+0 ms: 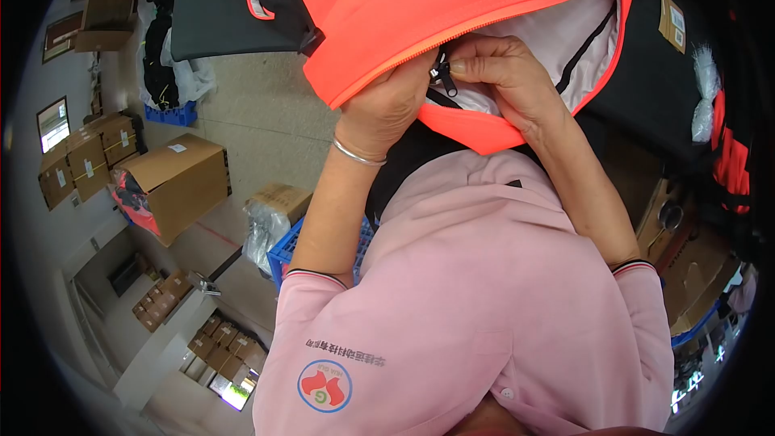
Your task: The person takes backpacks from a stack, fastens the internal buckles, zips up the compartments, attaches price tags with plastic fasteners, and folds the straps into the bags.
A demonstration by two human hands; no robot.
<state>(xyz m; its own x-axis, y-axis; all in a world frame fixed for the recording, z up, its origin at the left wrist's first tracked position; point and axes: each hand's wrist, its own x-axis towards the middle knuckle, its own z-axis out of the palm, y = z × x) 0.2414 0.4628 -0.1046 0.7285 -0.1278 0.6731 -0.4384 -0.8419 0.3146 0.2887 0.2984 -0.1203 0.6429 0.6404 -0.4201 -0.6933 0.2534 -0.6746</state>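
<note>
Even, fairly bright light is falling on centre; windows (53, 124) are glaring white at left; fisheye lens is bending outer walls (26, 73), black vignette ringing edges; distant boxes (161, 300) are looking slightly soft

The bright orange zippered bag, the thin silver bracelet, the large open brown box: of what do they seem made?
The orange bag looks like matte synthetic fabric: it bends softly, with little shine. The silver bracelet seems polished metal, from its bright glint. The brown box is probably cardboard, with dull panels and straight folds.
</note>
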